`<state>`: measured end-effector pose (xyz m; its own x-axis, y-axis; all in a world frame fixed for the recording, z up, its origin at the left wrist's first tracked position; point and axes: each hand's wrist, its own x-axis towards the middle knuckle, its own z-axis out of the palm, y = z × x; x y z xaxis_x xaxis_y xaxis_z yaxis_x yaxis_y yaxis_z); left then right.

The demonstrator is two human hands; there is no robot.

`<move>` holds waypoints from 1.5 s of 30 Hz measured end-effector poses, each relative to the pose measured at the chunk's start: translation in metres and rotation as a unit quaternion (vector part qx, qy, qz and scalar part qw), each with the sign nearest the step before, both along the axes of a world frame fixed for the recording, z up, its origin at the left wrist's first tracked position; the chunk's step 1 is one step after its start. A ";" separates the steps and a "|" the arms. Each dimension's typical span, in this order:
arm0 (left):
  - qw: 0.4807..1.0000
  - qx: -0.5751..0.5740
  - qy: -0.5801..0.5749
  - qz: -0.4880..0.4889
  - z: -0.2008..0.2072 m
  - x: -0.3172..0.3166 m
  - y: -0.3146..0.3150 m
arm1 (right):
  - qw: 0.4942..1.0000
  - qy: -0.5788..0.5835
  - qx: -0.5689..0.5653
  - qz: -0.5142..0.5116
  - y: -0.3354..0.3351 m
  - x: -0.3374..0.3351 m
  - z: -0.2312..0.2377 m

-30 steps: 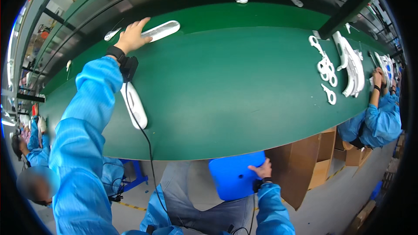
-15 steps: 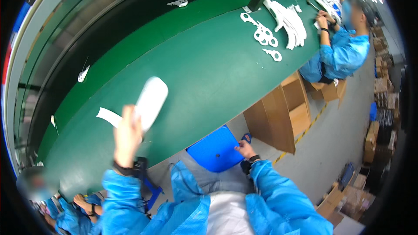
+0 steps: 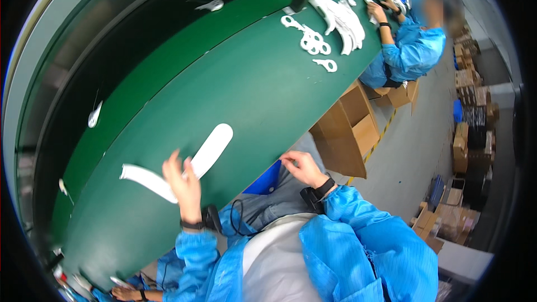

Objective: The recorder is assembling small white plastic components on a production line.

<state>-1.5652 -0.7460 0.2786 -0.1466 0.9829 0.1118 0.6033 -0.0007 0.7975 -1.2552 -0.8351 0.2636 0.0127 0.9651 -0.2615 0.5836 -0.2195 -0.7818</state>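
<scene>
While cardboard boxes (image 3: 358, 134) line the floor, a green table (image 3: 251, 84) curves away.

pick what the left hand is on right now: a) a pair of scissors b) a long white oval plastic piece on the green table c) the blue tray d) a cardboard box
b: the left hand grips the near end of the long white oval plastic piece lying on the green table, beside a curved white strip.
</scene>
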 end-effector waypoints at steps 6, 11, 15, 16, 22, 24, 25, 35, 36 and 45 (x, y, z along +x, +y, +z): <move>0.916 -0.104 -0.107 -0.372 0.003 0.126 -0.072 | 0.910 -0.222 0.333 -0.113 0.125 0.156 0.020; 0.943 -0.249 -0.056 -0.216 -0.203 0.166 -0.132 | 0.897 -0.375 0.223 -0.074 0.168 0.230 0.029; 0.941 -0.268 -0.142 -0.147 -0.338 0.190 -0.156 | 0.954 -0.236 0.158 -0.100 0.172 0.241 -0.045; 0.938 -0.268 -0.161 -0.151 -0.351 0.212 -0.145 | 0.961 -0.182 0.159 -0.138 0.169 0.242 -0.050; 0.896 -0.326 -0.221 -0.204 -0.336 0.236 -0.145 | 0.959 -0.065 0.155 -0.229 0.162 0.255 -0.043; 0.879 -0.355 -0.219 -0.233 -0.308 0.212 -0.148 | 0.954 -0.067 0.189 -0.221 0.168 0.253 -0.037; 0.870 -0.365 -0.219 -0.249 -0.293 0.201 -0.146 | 0.954 -0.070 0.201 -0.213 0.171 0.250 -0.031; 0.849 -0.328 -0.195 -0.365 -0.224 0.190 -0.018 | 0.952 0.031 0.227 -0.203 0.152 0.267 -0.047; 0.848 -0.324 -0.186 -0.375 -0.220 0.182 -0.006 | 0.949 0.035 0.224 -0.219 0.153 0.264 -0.048; 0.864 -0.347 -0.187 -0.312 -0.145 0.122 -0.084 | 0.923 0.024 0.309 -0.227 0.147 0.289 -0.050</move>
